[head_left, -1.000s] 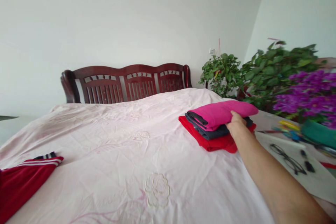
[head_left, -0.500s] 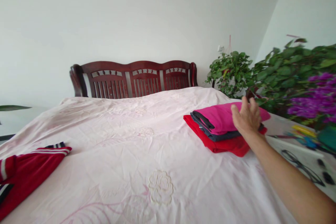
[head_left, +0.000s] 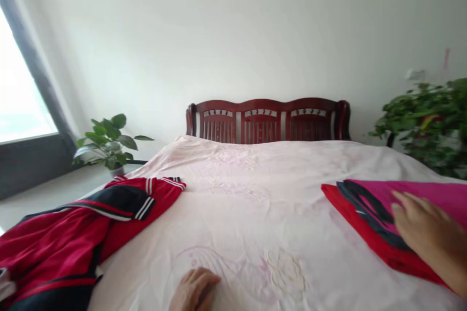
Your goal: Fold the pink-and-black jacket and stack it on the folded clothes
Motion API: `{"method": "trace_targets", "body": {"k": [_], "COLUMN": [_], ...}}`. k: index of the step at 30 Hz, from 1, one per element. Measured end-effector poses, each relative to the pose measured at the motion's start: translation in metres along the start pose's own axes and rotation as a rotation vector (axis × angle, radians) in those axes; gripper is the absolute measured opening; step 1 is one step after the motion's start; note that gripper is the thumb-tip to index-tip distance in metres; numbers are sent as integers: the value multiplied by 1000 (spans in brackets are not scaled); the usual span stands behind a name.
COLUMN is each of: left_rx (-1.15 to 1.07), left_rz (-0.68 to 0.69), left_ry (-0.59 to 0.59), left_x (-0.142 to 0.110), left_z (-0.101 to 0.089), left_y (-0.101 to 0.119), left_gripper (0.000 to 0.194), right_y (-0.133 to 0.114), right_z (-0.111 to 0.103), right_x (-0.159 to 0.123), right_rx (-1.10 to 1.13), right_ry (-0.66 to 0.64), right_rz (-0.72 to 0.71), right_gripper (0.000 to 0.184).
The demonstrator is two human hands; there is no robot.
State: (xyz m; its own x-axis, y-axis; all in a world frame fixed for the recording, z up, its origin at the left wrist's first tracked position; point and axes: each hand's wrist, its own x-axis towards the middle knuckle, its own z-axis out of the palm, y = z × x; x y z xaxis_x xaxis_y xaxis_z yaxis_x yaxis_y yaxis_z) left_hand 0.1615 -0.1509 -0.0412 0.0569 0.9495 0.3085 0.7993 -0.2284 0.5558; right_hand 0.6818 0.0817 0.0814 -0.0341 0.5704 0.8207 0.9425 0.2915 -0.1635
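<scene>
Pale pink sheeting covers the bed (head_left: 255, 194), the largest surface we see, with a dark wooden headboard (head_left: 268, 120) at its far end. At left we note an unfolded red jacket (head_left: 73, 228) with dark and white stripes. At right lies the folded stack (head_left: 368, 218): magenta on dark grey on red. Our right hand (head_left: 425, 226) hangs over the stack with fingers spread, gripping nothing. Our left hand (head_left: 195, 291) rests curled on the sheet, empty.
</scene>
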Motion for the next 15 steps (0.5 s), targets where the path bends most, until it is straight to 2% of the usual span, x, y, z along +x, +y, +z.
{"method": "trace_targets", "body": {"k": [2,4,5,8,11,15], "left_rx": [-9,-34,-50,-102,-133,-145], "left_rz": [-31,-71,-88,-125,-146,-151], "left_ry": [-6,-1,4,5,7,14], "left_x": [1,1,1,1,2,4], "left_z": [0,0,0,1,3,3], "left_y": [5,10,11,13,11,10], "left_gripper": [27,28,29,31,32,31], "right_y": [-53,-112,-139,-207,-247,-272], "right_z": [10,29,40,75,95,91], "right_x": [-26,-63,-84,-141,-179,-192], "right_rx": [26,137,161,160,105,-24], "right_ry": [-18,-124,-181,-374,-461,-416], "right_rz": [-57,-179,-189,-268,-301,-288], "right_gripper": [53,49,49,46,46,47]}}
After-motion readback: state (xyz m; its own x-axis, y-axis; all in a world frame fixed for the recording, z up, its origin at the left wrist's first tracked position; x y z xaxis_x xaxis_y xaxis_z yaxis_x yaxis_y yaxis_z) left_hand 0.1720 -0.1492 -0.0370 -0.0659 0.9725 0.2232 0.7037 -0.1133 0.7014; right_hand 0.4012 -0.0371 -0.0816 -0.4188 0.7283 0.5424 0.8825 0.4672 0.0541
